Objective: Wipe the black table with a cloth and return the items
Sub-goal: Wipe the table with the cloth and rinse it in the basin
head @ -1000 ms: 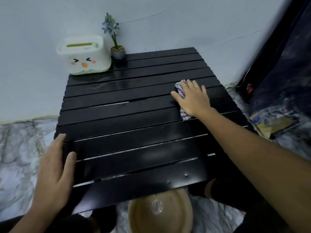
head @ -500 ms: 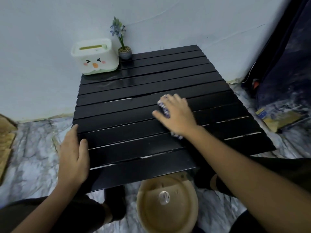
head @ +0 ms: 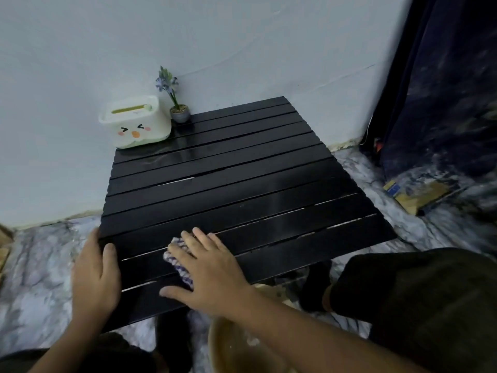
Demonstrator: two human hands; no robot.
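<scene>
R hand (head: pixel 209 267) lies flat, fingers spread, pressing the checked cloth (head: pixel 177 261) onto the near-left slats of the black slatted bench (head: pixel 242 168); cloth is mostly hidden under the palm, w/ only its left edge showing. L hand (head: pixel 94 275) rests open on the bench's near-left corner, thumb on top, fingers over the edge, prob. steadying it.

Risks, as I judge them:
- cloth sits close to the front edge, so a stroke toward the body could drag it off into the tan basin (head: pixel 242 345) just below
- slats have gaps; cloth could snag or push dirt into them
- bench looks light; hard pressing near the edge could tip it if L hand lets go
- duck-face tissue box (head: pixel 135 122) & small potted flower (head: pixel 178 111) stand at the far-left corner, touching or nearly so; a long stroke that way could knock the pot over, & the patch under them isn't reachable w/o moving them
</scene>
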